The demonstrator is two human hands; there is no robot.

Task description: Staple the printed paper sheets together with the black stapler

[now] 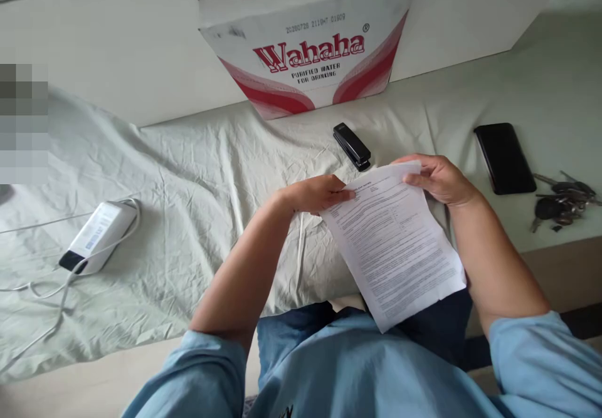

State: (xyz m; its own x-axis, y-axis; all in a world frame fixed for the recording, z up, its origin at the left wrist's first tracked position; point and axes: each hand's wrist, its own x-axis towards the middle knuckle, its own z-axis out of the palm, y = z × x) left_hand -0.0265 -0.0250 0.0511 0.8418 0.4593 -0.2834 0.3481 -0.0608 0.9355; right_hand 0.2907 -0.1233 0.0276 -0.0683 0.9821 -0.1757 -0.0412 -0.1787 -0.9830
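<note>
A printed sheet of paper (399,249) is held up in front of my body, its lower edge hanging over my lap. My left hand (324,193) pinches its upper left corner, thumb on the printed face. At the upper right corner, my right hand (439,178) grips it with the thumb in front and the fingers behind. Whether it is one sheet or several together, I cannot tell. Just beyond the paper's top edge lies a black stapler (352,146) on the cloth, touched by neither hand.
A Wahaha water carton (315,48) stands at the back against a white panel (117,48). To the right lie a black phone (505,158) and a bunch of keys (564,200). A white power bank (101,236) with cables rests on the wrinkled cloth (188,230) at the left.
</note>
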